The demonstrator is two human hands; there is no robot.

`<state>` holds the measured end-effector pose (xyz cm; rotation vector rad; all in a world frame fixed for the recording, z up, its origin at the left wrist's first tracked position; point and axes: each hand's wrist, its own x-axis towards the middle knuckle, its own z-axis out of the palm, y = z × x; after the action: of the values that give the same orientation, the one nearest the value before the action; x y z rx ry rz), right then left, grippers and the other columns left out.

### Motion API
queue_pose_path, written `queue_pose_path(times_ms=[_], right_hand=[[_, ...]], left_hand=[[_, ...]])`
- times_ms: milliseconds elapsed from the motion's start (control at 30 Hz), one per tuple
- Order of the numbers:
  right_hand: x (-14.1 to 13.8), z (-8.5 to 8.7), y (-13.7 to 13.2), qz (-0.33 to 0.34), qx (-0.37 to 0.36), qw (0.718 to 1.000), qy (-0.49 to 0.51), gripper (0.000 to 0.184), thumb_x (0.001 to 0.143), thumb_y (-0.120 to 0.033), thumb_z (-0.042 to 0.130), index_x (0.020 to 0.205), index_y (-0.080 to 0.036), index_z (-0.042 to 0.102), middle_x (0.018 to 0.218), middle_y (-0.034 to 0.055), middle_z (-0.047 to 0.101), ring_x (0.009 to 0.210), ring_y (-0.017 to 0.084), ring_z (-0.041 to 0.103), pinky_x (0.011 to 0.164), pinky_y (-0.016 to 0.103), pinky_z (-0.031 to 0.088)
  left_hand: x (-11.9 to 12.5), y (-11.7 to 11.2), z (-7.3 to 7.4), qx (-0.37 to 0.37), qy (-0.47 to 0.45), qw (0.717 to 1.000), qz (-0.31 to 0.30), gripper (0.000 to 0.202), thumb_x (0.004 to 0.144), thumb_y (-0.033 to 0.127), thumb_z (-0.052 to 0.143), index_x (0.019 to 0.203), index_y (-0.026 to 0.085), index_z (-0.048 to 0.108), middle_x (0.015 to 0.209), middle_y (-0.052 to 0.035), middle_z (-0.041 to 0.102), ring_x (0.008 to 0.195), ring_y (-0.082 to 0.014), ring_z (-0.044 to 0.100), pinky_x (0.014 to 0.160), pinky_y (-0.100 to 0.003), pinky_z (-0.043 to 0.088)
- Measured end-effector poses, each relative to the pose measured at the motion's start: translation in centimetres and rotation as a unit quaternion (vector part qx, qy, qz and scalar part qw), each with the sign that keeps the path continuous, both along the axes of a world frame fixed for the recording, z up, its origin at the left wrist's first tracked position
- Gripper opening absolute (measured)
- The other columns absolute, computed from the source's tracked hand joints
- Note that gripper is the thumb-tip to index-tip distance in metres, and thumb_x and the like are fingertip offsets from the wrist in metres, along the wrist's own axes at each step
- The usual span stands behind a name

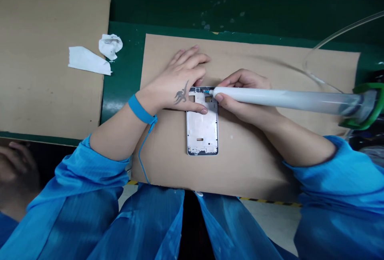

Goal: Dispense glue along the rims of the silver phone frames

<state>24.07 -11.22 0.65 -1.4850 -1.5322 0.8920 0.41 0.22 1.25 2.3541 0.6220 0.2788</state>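
Your left hand lies spread, thumb on the silver rectangular phone frame atop brown flat cardboard; your right hand pinches the long white plastic syringe, blue tip apparently at the frame's top. A slipping thumb could shift the frame; the clear plastic hose might snag. Torn white paper lies well left.

Soft, fairly even light reaches my fingers and the cardboard sheet, while the top of my view sinks nearly to black. Shadow darkens the sheet beside my right sleeve; the green tabletop shows pale sheen. My sleeves look stretched, and another person's hand is dim, blurred.
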Motion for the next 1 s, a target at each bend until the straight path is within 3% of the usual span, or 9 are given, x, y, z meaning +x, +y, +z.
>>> queue_pose_path(times_ms=[167,400,600,1000], right_hand=[[0.01,-0.07,0.03,-0.004,-0.002,1.000,0.003,0.044,0.081,-0.065,0.096,0.094,-0.029,0.074,0.092,0.0062,0.083,0.072,0.024,0.074,0.063,0.041,0.062],[-0.15,0.06,0.06,0.009,-0.008,1.000,0.019,0.049,0.082,-0.071,0.095,0.096,-0.029,0.075,0.092,0.0072,0.083,0.076,0.026,0.077,0.067,0.042,0.066],[-0.32,0.18,0.06,0.025,-0.009,0.999,0.034,0.045,0.084,-0.066,0.096,0.097,-0.028,0.077,0.092,0.0063,0.083,0.077,0.024,0.078,0.069,0.040,0.067],[-0.22,-0.01,0.11,0.037,-0.003,0.999,0.022,0.037,0.086,-0.059,0.096,0.099,-0.028,0.078,0.091,0.0045,0.083,0.074,0.023,0.075,0.066,0.038,0.062]], left_hand=[[0.00,-0.03,0.10,0.019,0.012,1.000,-0.002,0.081,0.071,0.101,0.082,0.099,0.025,0.072,0.176,-0.0175,0.053,0.176,-0.0553,0.025,0.148,-0.074,0.013],[-0.04,-0.03,-0.14,0.006,-0.009,1.000,0.000,0.077,0.071,0.094,0.088,0.101,0.024,0.075,0.175,-0.0157,0.054,0.174,-0.0572,0.028,0.146,-0.078,0.012],[-0.09,-0.05,-0.19,0.015,-0.004,1.000,-0.003,0.077,0.073,0.093,0.087,0.100,0.022,0.073,0.176,-0.0194,0.053,0.175,-0.0568,0.027,0.146,-0.077,0.012],[-0.24,-0.15,-0.06,0.014,-0.008,1.000,-0.003,0.078,0.073,0.094,0.086,0.101,0.023,0.072,0.174,-0.0186,0.054,0.175,-0.0561,0.028,0.145,-0.079,0.013]])
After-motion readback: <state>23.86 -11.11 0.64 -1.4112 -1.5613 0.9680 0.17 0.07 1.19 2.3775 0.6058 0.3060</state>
